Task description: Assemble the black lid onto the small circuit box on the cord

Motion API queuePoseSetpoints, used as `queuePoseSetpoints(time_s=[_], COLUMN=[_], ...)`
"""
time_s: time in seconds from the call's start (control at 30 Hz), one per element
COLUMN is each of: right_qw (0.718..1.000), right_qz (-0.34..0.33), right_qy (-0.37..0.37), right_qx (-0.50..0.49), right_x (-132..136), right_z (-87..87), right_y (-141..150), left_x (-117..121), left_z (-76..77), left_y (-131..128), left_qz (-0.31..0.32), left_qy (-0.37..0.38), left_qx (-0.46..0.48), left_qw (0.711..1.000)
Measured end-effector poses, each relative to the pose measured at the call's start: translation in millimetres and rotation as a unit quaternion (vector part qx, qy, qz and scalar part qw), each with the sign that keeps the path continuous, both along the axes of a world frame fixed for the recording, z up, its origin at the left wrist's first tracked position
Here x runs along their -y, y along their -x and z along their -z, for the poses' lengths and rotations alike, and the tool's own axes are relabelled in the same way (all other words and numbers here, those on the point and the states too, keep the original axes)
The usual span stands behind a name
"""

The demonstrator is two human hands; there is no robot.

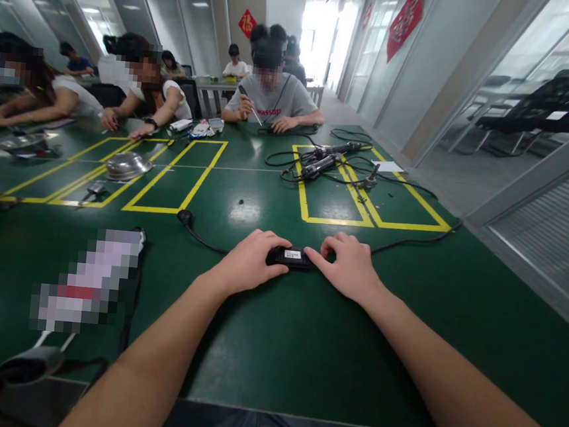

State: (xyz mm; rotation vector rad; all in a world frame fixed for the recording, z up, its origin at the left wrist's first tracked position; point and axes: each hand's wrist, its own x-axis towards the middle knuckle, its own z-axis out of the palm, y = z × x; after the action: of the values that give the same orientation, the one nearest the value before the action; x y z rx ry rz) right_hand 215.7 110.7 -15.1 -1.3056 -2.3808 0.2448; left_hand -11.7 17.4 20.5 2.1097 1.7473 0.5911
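A black power adapter (296, 257) with a white label lies on the green table in front of me. My left hand (250, 260) is closed on its left end, thumb on the near side and fingers on the far side. At the right end, my right hand (347, 265) has its fingers curled and the thumb touching the adapter; its underside grip is partly hidden. A black cord runs left from my left hand to a plug (185, 217). Another black cable (412, 239) leads away past my right hand toward the table's right edge.
Black power tools (321, 163) with coiled cables lie across yellow-taped boxes ahead. A metal bowl (128, 166) and a small metal part (94, 190) sit to the left. Near my left arm is a blurred pinkish item (92, 276) with a strap. Co-workers sit around the table, one opposite holding a screwdriver-like tool.
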Motion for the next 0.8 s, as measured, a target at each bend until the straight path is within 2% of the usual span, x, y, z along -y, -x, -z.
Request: queuePoseSetpoints(time_s=[0.33,0.8], right_qw=[1.0,0.999], right_qz=[-0.009,0.022], right_qy=[-0.006,0.04], right_qx=[-0.002,-0.016], right_x=[0.4,7.2], right_z=[-0.5,-7.6], right_y=[0.9,9.1], left_x=[-0.2,1.7], left_z=[-1.1,-4.0], left_y=[2.4,-0.5], left_qz=[-0.007,0.001], left_qy=[-0.001,-0.002], left_qx=[0.025,0.001], left_qw=[1.0,1.0])
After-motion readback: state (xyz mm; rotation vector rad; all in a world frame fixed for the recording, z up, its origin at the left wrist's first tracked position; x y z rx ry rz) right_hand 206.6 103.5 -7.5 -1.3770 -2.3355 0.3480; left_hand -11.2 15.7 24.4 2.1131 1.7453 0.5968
